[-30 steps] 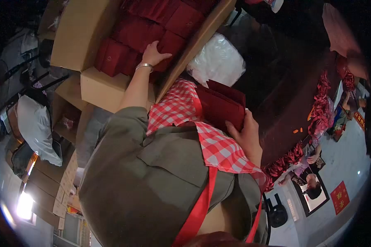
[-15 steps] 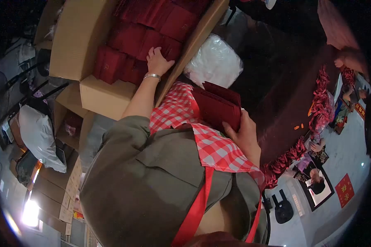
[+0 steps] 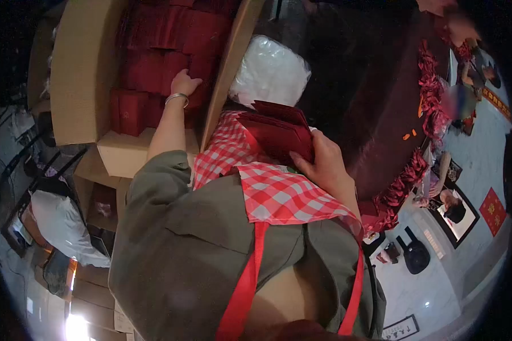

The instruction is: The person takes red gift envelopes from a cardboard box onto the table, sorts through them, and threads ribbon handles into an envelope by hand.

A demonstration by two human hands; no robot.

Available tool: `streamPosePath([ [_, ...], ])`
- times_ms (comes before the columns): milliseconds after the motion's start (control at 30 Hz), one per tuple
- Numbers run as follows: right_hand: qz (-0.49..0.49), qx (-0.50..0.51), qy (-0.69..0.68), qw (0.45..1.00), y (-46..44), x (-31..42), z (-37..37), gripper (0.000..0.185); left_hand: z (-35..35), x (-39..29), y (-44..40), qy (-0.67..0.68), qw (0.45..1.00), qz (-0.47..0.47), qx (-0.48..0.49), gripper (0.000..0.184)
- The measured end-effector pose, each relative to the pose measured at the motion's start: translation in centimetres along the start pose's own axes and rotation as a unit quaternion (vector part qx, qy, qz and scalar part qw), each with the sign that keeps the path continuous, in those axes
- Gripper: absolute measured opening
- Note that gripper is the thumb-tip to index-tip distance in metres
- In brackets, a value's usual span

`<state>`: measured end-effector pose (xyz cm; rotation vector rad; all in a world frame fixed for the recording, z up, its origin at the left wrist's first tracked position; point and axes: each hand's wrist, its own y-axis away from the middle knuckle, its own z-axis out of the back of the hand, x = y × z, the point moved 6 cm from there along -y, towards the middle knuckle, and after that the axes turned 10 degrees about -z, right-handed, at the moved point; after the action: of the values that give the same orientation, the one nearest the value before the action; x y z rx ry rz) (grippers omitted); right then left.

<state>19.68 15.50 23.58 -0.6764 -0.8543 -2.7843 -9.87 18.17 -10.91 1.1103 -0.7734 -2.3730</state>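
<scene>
My left hand [image 3: 183, 85], with a silver bangle at the wrist, reaches into a large open cardboard box [image 3: 77, 74]. The box is packed with rows of flat dark red packets [image 3: 148, 71] that look like envelopes. My thumb stands apart from the fingers, which touch the packets; no packet shows in that hand. In front of my body, my right hand [image 3: 324, 159] is closed on a small stack of dark red packets [image 3: 279, 133], thumb on the near face. The stack's upper edges fan slightly apart. Its lower left part lies against the red-and-white checked apron [image 3: 290, 190].
A clear plastic-wrapped white bundle [image 3: 272, 71] lies right of the box. Beyond it stretches a dark red tabletop [image 3: 387, 125] edged with gathered red cloth [image 3: 401, 182]. A white sack [image 3: 60, 219] and smaller cartons [image 3: 91, 182] stand at left. Another person [image 3: 449, 199] appears at right.
The whole view has shifted. My left hand has moved down and inward among the packets, fingers less spread than before. My right hand still holds its stack.
</scene>
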Motion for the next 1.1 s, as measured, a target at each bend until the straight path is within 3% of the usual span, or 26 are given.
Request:
streamPosePath([
  [67,-0.014,-0.014,-0.016,1.0,0.5,-0.4,0.3,0.048,1.5,-1.2,1.4,-0.058,0.997,-0.035,-0.025,0.072],
  [167,0.005,-0.074,-0.021,0.997,1.3,-1.3,1.3,0.047,3.0,0.1,2.6,-0.043,0.995,-0.069,-0.052,0.067],
  [300,-0.032,-0.121,-0.056,0.991,2.7,-3.7,2.3,0.044,8.1,-3.8,9.5,0.058,0.996,-0.043,-0.05,0.054],
  [367,-0.037,-0.2,-0.146,0.968,3.6,-5.9,3.4,0.042,8.8,-1.1,10.2,0.171,0.983,-0.053,-0.049,0.051],
  [633,-0.084,-0.412,-0.268,0.867,9.3,-16.2,5.6,0.044,15.5,1.1,17.5,0.377,0.91,-0.072,-0.159,0.068],
  [700,-0.12,-0.474,-0.348,0.8,11.7,-18.9,6.3,0.05,15.3,-2.3,18.2,0.376,0.899,-0.129,-0.183,0.066],
  [733,-0.121,-0.484,-0.347,0.794,12.3,-20.1,6.7,0.05,14.2,-4.8,18.2,0.445,0.871,-0.131,-0.163,0.065],
  [800,-0.127,-0.572,-0.396,0.707,14.9,-22.5,7.6,0.057,11.7,-9.1,18.9,0.512,0.836,-0.141,-0.137,0.065],
  [867,-0.134,-0.594,-0.392,0.689,17.2,-23.6,8.8,0.063,8.3,-12.4,18.8,0.631,0.761,-0.096,-0.116,0.062],
  [933,-0.065,-0.672,-0.538,0.505,20.0,-23.4,9.4,0.053,5.7,-13.2,16.7,0.652,0.748,-0.099,-0.073,0.056],
  [1000,-0.024,-0.695,-0.538,0.477,22.5,-22.0,10.7,0.051,2.4,-17.8,16.7,0.682,0.717,-0.123,0.07,0.05],
  [1067,-0.006,-0.701,-0.603,0.381,25.3,-22.0,10.0,0.069,0.1,-22.5,18.9,0.673,0.712,-0.175,0.099,0.045],
  [1100,-0.043,-0.729,-0.612,0.303,26.7,-20.4,10.0,0.066,-1.0,-23.7,20.0,0.659,0.727,-0.149,0.123,0.043],
])
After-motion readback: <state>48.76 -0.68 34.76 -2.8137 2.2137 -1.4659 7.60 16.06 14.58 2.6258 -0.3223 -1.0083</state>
